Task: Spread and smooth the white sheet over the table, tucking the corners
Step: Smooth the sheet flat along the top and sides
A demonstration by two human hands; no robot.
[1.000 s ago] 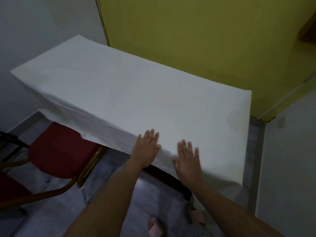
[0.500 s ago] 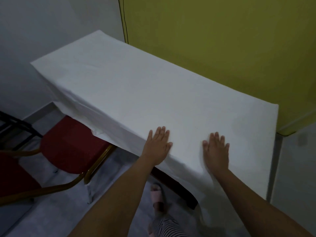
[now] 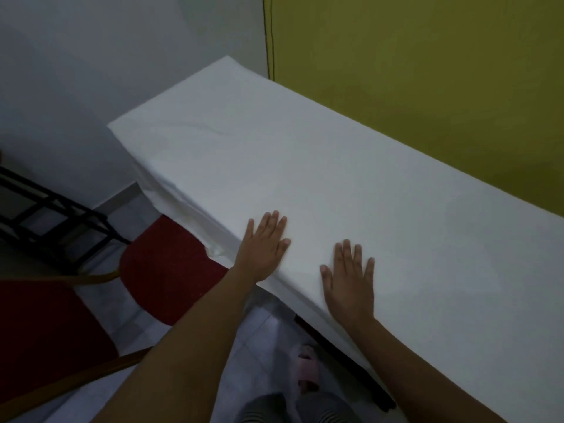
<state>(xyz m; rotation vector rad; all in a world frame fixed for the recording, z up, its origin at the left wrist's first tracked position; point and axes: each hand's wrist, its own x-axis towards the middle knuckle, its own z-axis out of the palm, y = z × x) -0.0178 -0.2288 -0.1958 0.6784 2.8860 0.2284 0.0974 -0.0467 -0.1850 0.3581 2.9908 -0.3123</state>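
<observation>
The white sheet (image 3: 320, 166) covers the whole table top and hangs over its near long edge and left end. My left hand (image 3: 264, 245) lies flat on the sheet at the near edge, fingers spread, holding nothing. My right hand (image 3: 349, 283) presses flat on the sheet a little to the right, also at the near edge. The sheet bunches in loose folds (image 3: 183, 206) below the near left corner. A dark bit of the table frame (image 3: 335, 343) shows under the hanging cloth. The table's right end is out of view.
A red padded chair (image 3: 164, 270) with a wooden frame stands left of the table, its seat partly under the overhang. A black metal rack (image 3: 45, 218) sits by the white wall at far left. A yellow wall (image 3: 427, 87) runs behind the table. My slippered foot (image 3: 308, 370) is on the tiled floor.
My view has shifted left along the table, so the right end has left the frame. Both hands stay flat on the sheet at the near edge and have slid leftward.
</observation>
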